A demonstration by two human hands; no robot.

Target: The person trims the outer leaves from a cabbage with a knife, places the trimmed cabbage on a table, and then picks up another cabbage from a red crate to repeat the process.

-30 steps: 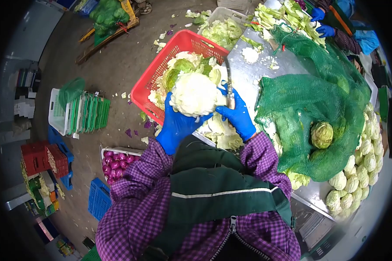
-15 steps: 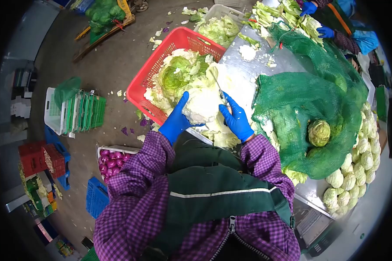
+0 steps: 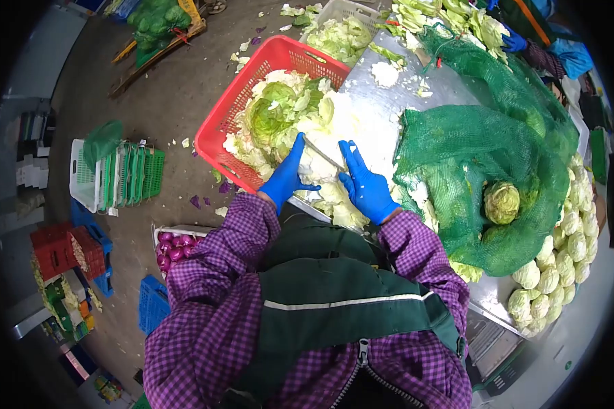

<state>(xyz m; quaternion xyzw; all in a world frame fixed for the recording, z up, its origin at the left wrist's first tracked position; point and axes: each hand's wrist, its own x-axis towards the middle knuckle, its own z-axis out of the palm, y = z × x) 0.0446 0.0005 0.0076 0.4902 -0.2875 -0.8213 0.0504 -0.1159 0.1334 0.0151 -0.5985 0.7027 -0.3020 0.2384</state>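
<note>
Wide open, my left grip (image 3: 284,180) cradles the cauliflower (image 3: 315,165), thumb up one side and fingers beneath, its outline partly lost in glare. My right grip (image 3: 371,194) looks closed around the knife (image 3: 325,154), though the handle is hidden and I can't tell how tightly. The blade slants from beside my right thumb across the cauliflower, towards my left thumb; I'd want that thumb tucked clear of the tip before any pressure goes on. A bare edge near a gloved hand calls for short, light strokes, with the cauliflower turned by the left rather than the knife forced. It sits between my hands, near the counter (image 3: 450,93), just beside the red basket (image 3: 206,140) of loose leaves (image 3: 274,117). Beyond my right side, the green net (image 3: 445,151) lies well apart from the blade.
</note>
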